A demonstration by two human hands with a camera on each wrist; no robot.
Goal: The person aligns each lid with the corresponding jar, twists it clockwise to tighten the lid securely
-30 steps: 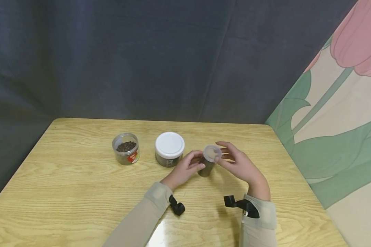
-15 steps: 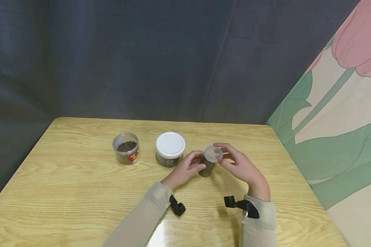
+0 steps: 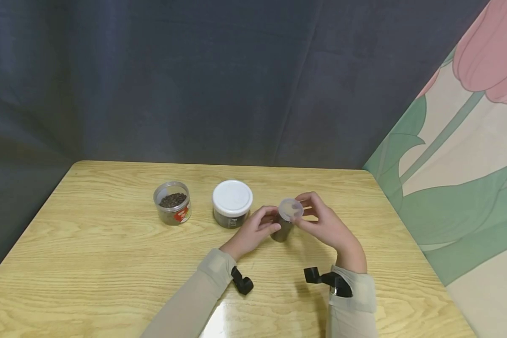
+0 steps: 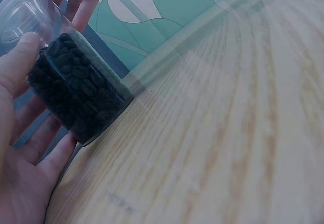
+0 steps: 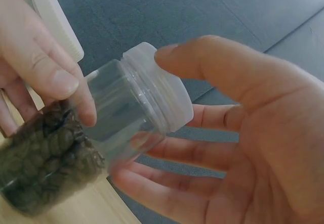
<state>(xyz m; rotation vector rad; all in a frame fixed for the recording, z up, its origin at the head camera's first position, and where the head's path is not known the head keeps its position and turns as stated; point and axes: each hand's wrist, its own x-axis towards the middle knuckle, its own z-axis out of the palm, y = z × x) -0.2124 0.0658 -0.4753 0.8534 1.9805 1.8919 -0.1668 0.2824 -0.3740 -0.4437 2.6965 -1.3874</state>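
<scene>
A clear jar (image 3: 281,233) about half to two-thirds full of dark coffee beans (image 4: 76,85) stands on the right part of the table. My left hand (image 3: 252,232) holds its body from the left, thumb in front and fingers behind. On top sits a translucent whitish lid (image 5: 161,90). My right hand (image 3: 328,227) has its thumb and fingers around the lid's edge from the right. In the right wrist view, that thumb lies against the lid, and other fingers reach behind the jar.
A white-lidded tub (image 3: 232,199) with a dark label stands just left of my left hand. Farther left is a lidless clear jar (image 3: 172,212) with brown beans and a red label. A dark curtain (image 3: 203,94) hangs behind the wooden table (image 3: 110,267).
The right hand's fingers shift around the lid, first leftward along its edge, then back to the right. The left hand and the jar stay in place.
</scene>
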